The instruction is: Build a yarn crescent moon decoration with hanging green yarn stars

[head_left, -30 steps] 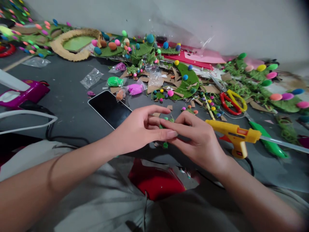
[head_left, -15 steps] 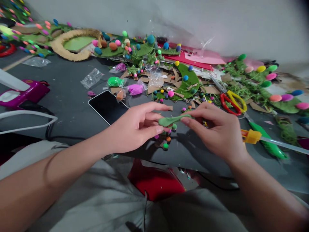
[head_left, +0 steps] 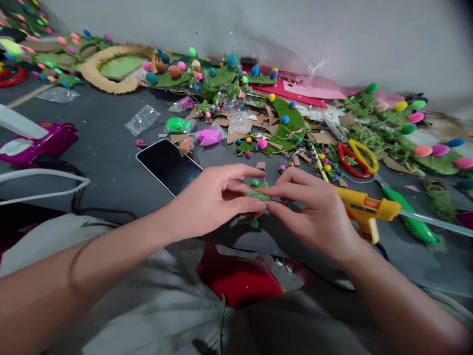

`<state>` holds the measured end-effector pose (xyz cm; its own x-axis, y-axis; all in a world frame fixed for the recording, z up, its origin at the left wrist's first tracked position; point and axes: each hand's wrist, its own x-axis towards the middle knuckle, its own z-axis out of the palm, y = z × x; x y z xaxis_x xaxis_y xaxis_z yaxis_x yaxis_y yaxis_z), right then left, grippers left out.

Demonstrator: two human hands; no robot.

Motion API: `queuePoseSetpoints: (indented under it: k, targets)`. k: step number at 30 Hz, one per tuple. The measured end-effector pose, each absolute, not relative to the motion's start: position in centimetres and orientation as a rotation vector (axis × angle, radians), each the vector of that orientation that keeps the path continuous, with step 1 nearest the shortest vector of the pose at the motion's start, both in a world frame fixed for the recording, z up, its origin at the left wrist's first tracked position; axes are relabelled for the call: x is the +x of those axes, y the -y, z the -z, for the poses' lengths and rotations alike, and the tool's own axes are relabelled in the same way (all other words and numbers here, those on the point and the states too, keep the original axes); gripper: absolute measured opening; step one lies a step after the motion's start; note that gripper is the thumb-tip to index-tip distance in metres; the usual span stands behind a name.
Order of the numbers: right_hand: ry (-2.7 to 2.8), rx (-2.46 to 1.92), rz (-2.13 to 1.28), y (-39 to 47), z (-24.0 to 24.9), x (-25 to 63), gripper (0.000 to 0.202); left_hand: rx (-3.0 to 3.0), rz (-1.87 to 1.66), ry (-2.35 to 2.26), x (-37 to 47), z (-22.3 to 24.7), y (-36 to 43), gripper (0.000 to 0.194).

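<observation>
Thumb and fingertips of my left hand [head_left: 221, 199] pinch a small, bunched green clay piece [head_left: 257, 196]. From the other side, my right hand [head_left: 314, 207] grips the same piece between thumb and forefinger. The fingers hide much of its shape. Just under and behind the fingertips is a small decoration with coloured balls [head_left: 254, 183], mostly covered. A yellow glue gun [head_left: 364, 207] with a clear stick lies beside my right hand. Close to my left hand a phone [head_left: 166, 165] rests screen up on the dark table [head_left: 107, 153].
Red and yellow scissors [head_left: 354, 158] and a green-handled tool [head_left: 410, 214] lie at right. Bags of green clay [head_left: 178, 125] and pink clay [head_left: 209, 136] sit behind the phone. Green ball-studded decorations [head_left: 290, 118] and a beige ring [head_left: 88, 74] line the wall. A purple device [head_left: 48, 143] stands left.
The long green strip between my hands is now short and bunched. My right hand has moved left and closer to my left hand, uncovering more of the glue gun.
</observation>
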<state>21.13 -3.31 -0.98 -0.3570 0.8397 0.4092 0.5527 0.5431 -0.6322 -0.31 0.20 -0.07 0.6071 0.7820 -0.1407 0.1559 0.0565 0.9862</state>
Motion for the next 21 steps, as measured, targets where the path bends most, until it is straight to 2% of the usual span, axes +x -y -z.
queuePoseSetpoints:
  k: [4,6,9,11,17,21]
  targets:
    - [1.93,-1.289,-0.457,2.5,0.5,22.4,0.006,1.536,-0.605,-0.893,-0.7,0.1,-0.5,0.039]
    - [1.851,-1.373,-0.403,2.2,0.4,22.9,0.011,1.504,-0.62,-0.883,-0.8,0.1,-0.5,0.048]
    - [1.863,-1.35,-0.396,2.3,0.5,22.7,0.03,1.393,-0.612,-0.782,-0.7,0.3,-0.2,0.073]
    - [1.95,-1.253,-0.427,2.6,0.8,22.1,0.035,1.357,-0.596,-0.725,-0.5,0.4,0.0,0.079]
    - [2.07,-1.096,-0.421,3.1,1.3,20.9,0.02,1.729,-0.63,-0.905,-0.2,0.3,0.3,0.059]
    - [1.998,-1.202,-0.37,2.9,0.6,21.5,0.01,1.982,-0.626,-0.974,-0.8,0.1,-0.2,0.047]
